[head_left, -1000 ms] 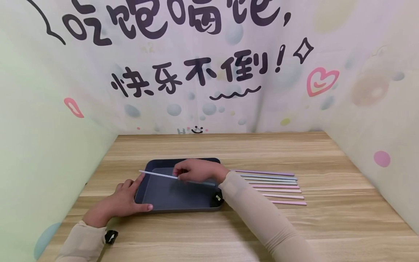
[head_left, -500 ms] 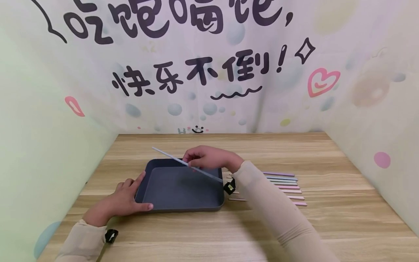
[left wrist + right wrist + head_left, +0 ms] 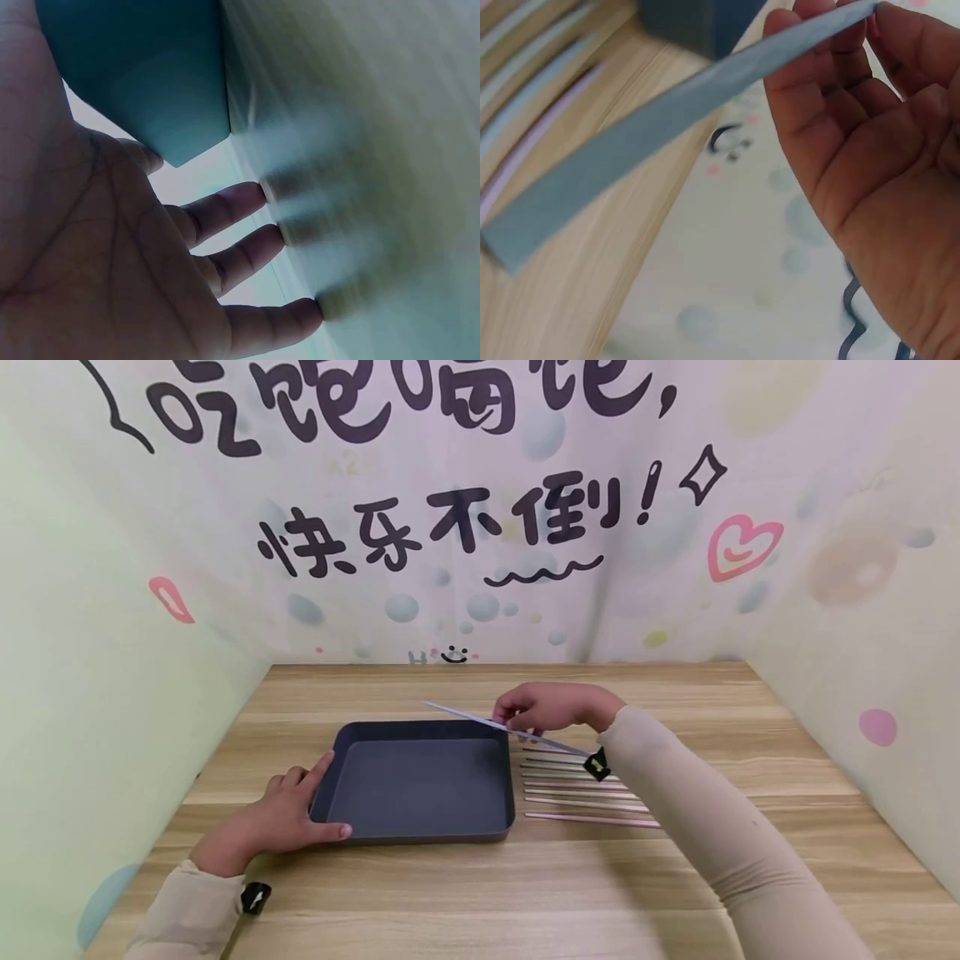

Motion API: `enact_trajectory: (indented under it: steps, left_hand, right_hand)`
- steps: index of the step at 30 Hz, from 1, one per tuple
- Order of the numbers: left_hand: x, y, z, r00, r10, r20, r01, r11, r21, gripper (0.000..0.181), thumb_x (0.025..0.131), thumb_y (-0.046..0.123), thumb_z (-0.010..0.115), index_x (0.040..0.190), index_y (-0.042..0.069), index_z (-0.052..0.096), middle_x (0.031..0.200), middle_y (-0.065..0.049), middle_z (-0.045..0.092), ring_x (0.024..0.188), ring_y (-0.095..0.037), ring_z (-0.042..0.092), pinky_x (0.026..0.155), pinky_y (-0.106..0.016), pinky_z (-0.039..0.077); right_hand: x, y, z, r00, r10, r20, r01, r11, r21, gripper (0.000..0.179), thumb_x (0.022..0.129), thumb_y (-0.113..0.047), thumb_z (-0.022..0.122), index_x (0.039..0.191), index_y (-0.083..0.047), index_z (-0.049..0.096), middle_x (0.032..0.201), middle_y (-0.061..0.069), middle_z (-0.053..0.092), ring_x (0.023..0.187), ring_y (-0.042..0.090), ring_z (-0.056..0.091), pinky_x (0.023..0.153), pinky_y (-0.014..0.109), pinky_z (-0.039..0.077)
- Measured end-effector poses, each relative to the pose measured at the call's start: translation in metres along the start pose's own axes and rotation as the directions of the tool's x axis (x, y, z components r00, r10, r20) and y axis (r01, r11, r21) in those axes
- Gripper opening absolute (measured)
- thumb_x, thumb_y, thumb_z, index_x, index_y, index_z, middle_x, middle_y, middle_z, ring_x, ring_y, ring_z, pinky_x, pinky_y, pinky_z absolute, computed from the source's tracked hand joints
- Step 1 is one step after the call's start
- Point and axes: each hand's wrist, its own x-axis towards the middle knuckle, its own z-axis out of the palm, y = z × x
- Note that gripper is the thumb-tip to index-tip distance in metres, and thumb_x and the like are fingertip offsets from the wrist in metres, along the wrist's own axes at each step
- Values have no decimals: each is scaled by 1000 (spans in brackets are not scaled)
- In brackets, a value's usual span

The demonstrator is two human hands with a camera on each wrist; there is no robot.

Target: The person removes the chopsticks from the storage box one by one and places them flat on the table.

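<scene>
My right hand (image 3: 558,706) pinches a pale blue chopstick (image 3: 459,712) between thumb and fingers, near its middle. The chopstick slants, its thin end pointing left over the tray's back right corner. In the right wrist view its broad, squared end (image 3: 559,206) comes toward the camera. A dark grey rectangular tray (image 3: 420,785) lies on the table with nothing in it. My left hand (image 3: 281,818) rests at the tray's left side, index finger along the rim and thumb at the front left corner. Its other fingers, spread, touch the table in the left wrist view.
Right of the tray several pastel chopsticks (image 3: 588,820) lie side by side, partly hidden by my right forearm. The wooden table (image 3: 420,902) meets a printed cloth wall (image 3: 360,610) at the back, with pale walls left and right.
My right hand has lifted the blue chopstick from over the tray and carried it right, toward the row of chopsticks. My left hand stays on the tray.
</scene>
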Motion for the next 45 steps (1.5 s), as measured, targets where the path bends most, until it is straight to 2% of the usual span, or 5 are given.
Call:
enact_trajectory:
  steps: [9, 17, 32, 40, 45]
  left_hand:
    - [1, 1, -2, 1000, 0, 5, 0, 1000, 7, 121, 77, 65, 75, 157, -1, 13, 129, -35, 42, 116, -58, 37, 87, -63, 43]
    - [1, -1, -1, 1000, 4, -3, -4, 1000, 1, 121, 77, 64, 75, 157, -1, 12, 128, -34, 42, 116, -59, 37, 86, -64, 43]
    - [3, -4, 2, 1000, 4, -2, -4, 1000, 9, 121, 77, 65, 74, 158, 1, 11, 128, -32, 43, 115, -55, 39, 85, -62, 44]
    - [3, -3, 1, 1000, 5, -7, -5, 1000, 8, 121, 77, 65, 74, 158, 1, 11, 127, -32, 43, 113, -54, 39, 85, -61, 44]
    - [3, -3, 1, 1000, 6, -4, -6, 1000, 4, 121, 77, 65, 74, 158, 1, 11, 128, -33, 43, 114, -54, 39, 85, -61, 44]
  right_hand:
    - [-35, 43, -14, 994, 109, 19, -109, 994, -31, 13, 100, -3, 49, 98, -9, 61, 85, 7, 55, 73, 21, 56, 67, 35, 49]
    - [-51, 74, -17, 972, 231, 44, -229, 973, -40, 11, 98, -1, 51, 105, 0, 60, 85, 6, 54, 72, 20, 52, 65, 32, 44]
    - [-55, 115, -9, 993, 113, -46, -120, 975, -189, 15, 93, 3, 50, 98, -1, 63, 86, 6, 59, 78, 13, 49, 76, 31, 41]
    - [-57, 122, -4, 994, 60, -88, -77, 976, -206, 13, 95, 3, 53, 97, -3, 63, 85, 4, 60, 77, 12, 51, 76, 31, 42]
    - [-57, 122, -4, 993, 82, -89, -98, 974, -202, 12, 96, 3, 52, 98, -3, 62, 82, 3, 57, 74, 12, 49, 74, 31, 41]
